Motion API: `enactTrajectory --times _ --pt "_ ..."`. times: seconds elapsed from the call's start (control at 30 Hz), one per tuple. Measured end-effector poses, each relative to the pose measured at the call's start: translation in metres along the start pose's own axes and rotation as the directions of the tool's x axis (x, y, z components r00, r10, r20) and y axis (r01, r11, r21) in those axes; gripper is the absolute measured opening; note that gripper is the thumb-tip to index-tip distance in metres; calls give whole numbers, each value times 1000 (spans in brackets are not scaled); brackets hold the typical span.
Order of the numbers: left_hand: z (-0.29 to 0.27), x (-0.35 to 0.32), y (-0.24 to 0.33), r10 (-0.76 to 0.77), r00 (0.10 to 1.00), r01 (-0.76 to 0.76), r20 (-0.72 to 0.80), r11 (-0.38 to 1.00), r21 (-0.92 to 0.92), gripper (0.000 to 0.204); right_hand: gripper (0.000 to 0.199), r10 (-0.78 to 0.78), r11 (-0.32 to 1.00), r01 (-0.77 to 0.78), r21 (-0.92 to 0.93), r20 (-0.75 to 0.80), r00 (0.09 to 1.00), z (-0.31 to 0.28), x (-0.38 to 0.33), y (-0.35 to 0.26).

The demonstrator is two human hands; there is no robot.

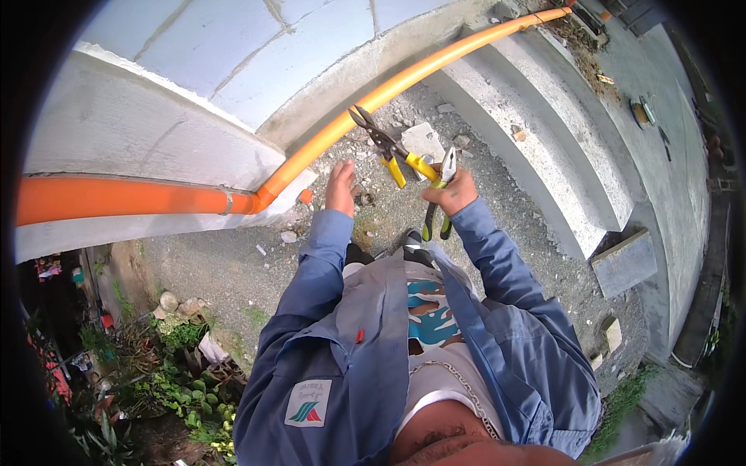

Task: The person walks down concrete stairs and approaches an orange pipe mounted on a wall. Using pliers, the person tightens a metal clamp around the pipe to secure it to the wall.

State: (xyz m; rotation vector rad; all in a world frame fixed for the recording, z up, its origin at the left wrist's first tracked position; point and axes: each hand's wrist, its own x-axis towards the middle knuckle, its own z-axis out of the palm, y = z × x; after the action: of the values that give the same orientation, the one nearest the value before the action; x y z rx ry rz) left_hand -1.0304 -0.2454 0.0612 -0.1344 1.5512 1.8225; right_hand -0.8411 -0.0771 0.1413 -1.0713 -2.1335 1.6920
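Note:
My right hand (460, 193) grips two tools at once. One is a pair of tin snips (379, 140) with dark blades and yellow handles, its blades parted and pointing up and left to the orange pipe. The other is a pair of pliers (448, 165) with bright jaws and green-and-black handles, the handle ends showing below my hand. With its fingers loosely stretched and nothing in it, my left hand (340, 187) hovers over the gravel, near the bend of the orange pipe (318, 149). Whether the snips touch the pipe I cannot tell.
Concrete steps (536, 144) rise at the right, with a loose slab (625, 264) beside them. A tiled wall (233, 58) stands behind the pipe. Broken stone and a pale flat piece (423, 140) lie on the gravel. Plants (186, 388) grow at the lower left.

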Motion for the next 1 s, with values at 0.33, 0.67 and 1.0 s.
enactTrajectory --times 0.33,0.67,1.0 --pt "52 12 10 121 828 -229 548 964 132 51 50 -72 997 71 -20 -79 994 52 -30 -34" --pt "-2 30 58 42 677 132 735 975 -177 49 54 -208 976 217 16 -227 951 26 -29 -84" --pt "-14 15 84 -4 459 250 888 960 -125 42 48 -532 827 383 -411 -354 769 64 33 -108"
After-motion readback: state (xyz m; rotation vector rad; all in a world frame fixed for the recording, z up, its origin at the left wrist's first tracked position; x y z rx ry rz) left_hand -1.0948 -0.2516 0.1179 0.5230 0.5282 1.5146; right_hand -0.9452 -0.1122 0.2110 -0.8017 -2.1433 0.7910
